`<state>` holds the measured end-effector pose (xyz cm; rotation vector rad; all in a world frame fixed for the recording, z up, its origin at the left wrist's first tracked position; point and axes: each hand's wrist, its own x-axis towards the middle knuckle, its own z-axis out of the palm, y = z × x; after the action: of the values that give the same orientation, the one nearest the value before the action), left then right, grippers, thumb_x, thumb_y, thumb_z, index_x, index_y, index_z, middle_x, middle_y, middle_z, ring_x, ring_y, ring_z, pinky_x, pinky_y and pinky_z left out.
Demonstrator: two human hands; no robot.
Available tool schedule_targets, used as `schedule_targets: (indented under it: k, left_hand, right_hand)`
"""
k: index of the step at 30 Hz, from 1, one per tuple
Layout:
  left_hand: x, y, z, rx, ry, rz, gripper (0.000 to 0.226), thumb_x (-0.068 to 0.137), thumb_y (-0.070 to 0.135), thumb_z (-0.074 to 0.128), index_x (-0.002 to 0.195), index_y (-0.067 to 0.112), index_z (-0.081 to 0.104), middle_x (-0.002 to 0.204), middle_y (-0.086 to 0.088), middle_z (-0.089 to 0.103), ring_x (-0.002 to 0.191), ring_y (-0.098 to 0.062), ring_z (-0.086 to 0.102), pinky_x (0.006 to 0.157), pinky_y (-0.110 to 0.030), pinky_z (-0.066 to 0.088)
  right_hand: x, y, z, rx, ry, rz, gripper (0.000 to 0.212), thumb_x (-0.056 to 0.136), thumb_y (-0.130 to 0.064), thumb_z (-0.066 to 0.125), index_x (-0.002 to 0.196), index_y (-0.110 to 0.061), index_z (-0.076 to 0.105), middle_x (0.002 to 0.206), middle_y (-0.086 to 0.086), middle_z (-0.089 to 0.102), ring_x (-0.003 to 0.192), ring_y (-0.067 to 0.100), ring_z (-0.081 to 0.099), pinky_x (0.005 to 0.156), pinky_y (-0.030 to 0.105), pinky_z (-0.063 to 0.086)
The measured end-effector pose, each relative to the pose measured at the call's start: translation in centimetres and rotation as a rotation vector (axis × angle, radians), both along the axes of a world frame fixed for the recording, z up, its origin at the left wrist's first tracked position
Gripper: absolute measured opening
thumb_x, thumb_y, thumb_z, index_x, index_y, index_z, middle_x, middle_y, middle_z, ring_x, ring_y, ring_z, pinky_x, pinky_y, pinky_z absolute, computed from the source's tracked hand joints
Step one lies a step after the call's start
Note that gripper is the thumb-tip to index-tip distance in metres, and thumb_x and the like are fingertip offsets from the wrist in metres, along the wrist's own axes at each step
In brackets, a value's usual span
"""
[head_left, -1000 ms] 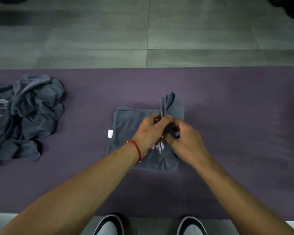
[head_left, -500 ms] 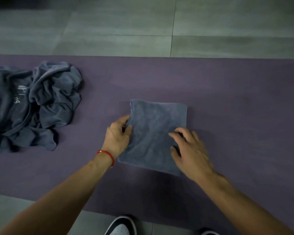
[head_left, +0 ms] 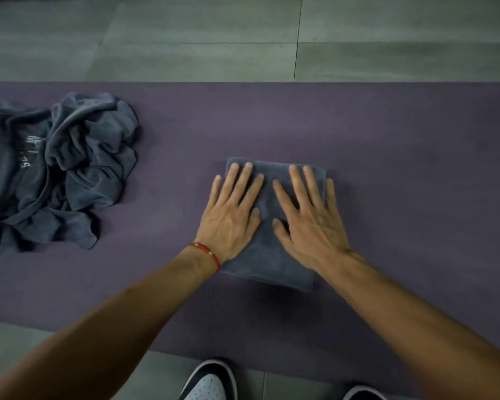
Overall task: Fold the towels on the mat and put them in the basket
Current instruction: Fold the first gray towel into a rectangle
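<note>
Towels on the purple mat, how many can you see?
2 that I can tell apart: a folded towel in the middle under both flat hands, and a crumpled pile at the mat's left end, which may hide more than one.

1. a floor (head_left: 185, 33) of large grey tiles is seen across the top of the view, beyond the far edge of the purple ground cover.
2. dark grout lines (head_left: 298, 39) are seen between the tiles: one runs up and down right of centre, and one crosses it from side to side.
3. a strip of the same grey tiling (head_left: 70, 356) is seen at the bottom left.
4. a black and white shoe (head_left: 211, 381) with a perforated white toe is seen at the bottom edge, resting on the tiles.
5. the toe of a second shoe (head_left: 364, 394) is seen further right, cut off by the frame.
6. a thin red cord bracelet (head_left: 210, 254) with small gold beads is worn on a wrist.
</note>
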<state>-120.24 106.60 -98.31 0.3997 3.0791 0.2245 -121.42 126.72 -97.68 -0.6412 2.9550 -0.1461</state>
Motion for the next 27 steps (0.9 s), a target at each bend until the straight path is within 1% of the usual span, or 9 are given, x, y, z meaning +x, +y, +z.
schedule_targets:
  k: [3,5,10,12,17,19,22,24,27]
  left_hand:
    - [-0.1,-0.3,-2.4,-0.046,-0.115,0.042,0.066,0.102,0.047,0.024,0.158,0.019,0.002,0.165,-0.008,-0.007,0.152,-0.025,-0.011,0.121,-0.055,0.011]
    - [-0.2,-0.5,-2.7,-0.072,-0.109,0.031,0.067,0.102,0.049,0.023,0.158,0.020,0.000,0.165,-0.010,-0.010,0.152,-0.027,-0.013,0.121,-0.056,0.009]
    - [-0.3,-0.4,-2.7,-0.113,-0.104,0.041,0.069,0.100,0.052,0.022,0.158,0.022,-0.002,0.165,-0.010,-0.012,0.151,-0.028,-0.013,0.119,-0.060,0.008]
    - [-0.1,-0.4,-2.8,-0.130,-0.095,0.040,0.070,0.100,0.051,0.023,0.158,0.021,-0.001,0.165,-0.011,-0.011,0.152,-0.028,-0.012,0.119,-0.061,0.008]
    - [0.0,0.3,-1.9,-0.231,-0.091,0.059,0.070,0.100,0.051,0.023,0.158,0.017,0.002,0.165,-0.013,-0.008,0.152,-0.030,-0.008,0.117,-0.064,0.009]
    - [1.3,1.0,-0.6,-0.261,-0.067,0.065,0.067,0.102,0.048,0.024,0.158,0.013,0.011,0.164,-0.016,-0.001,0.152,-0.034,-0.003,0.115,-0.066,0.009]
    - [5.9,3.0,0.7,-0.085,0.042,-0.093,0.059,0.097,0.043,0.044,0.144,0.007,0.046,0.151,-0.023,0.036,0.142,-0.041,0.030,0.113,-0.065,0.019]
    - [8.4,4.3,0.5,0.010,0.019,-0.239,0.059,0.090,0.046,0.054,0.136,0.008,0.055,0.143,-0.019,0.047,0.133,-0.038,0.043,0.111,-0.060,0.026]
    - [9.5,5.6,-0.7,-0.081,-0.052,-0.277,0.077,0.083,0.058,0.055,0.142,0.009,0.049,0.142,-0.014,0.049,0.132,-0.033,0.044,0.110,-0.060,0.028]
  right_hand:
    - [-1.4,0.9,-2.3,0.037,-0.071,-0.007,0.077,0.096,-0.063,0.020,0.161,-0.023,0.007,0.167,0.013,-0.007,0.154,0.035,-0.007,0.118,0.067,0.013]
    - [-1.6,1.2,-2.9,0.018,-0.104,0.005,0.078,0.096,-0.064,0.021,0.161,-0.024,0.001,0.167,0.012,-0.012,0.153,0.034,-0.012,0.119,0.066,0.011]
    - [-0.6,0.3,-1.6,0.007,-0.053,-0.020,0.083,0.096,-0.061,0.033,0.161,-0.017,0.006,0.166,0.019,-0.010,0.153,0.038,-0.012,0.117,0.068,0.008]
    - [2.0,0.0,-1.3,-0.020,-0.026,-0.023,0.084,0.096,-0.060,0.031,0.161,-0.014,0.005,0.165,0.021,-0.011,0.152,0.038,-0.014,0.118,0.068,0.006]
    - [5.0,0.3,-2.6,-0.073,-0.137,-0.011,0.082,0.097,-0.060,0.031,0.161,-0.014,0.006,0.165,0.017,-0.015,0.152,0.033,-0.017,0.118,0.065,0.015]
    - [4.2,0.2,-2.0,-0.204,-0.140,-0.060,0.079,0.095,-0.054,0.040,0.159,-0.013,0.018,0.167,0.016,-0.008,0.154,0.033,-0.008,0.120,0.060,0.020]
    - [1.8,0.7,-0.9,-0.438,0.016,-0.239,0.060,0.092,-0.036,0.055,0.144,-0.008,0.043,0.159,0.022,0.021,0.140,0.041,0.028,0.116,0.048,0.029]
    - [-1.0,1.6,-0.3,-0.486,0.045,-0.371,0.055,0.092,-0.027,0.060,0.140,-0.006,0.045,0.147,0.025,0.035,0.127,0.042,0.041,0.112,0.048,0.035]
    - [-4.8,2.6,0.7,-0.541,-0.196,-0.534,0.065,0.094,-0.031,0.063,0.149,-0.013,0.032,0.142,0.019,0.040,0.124,0.034,0.048,0.103,0.039,0.041]
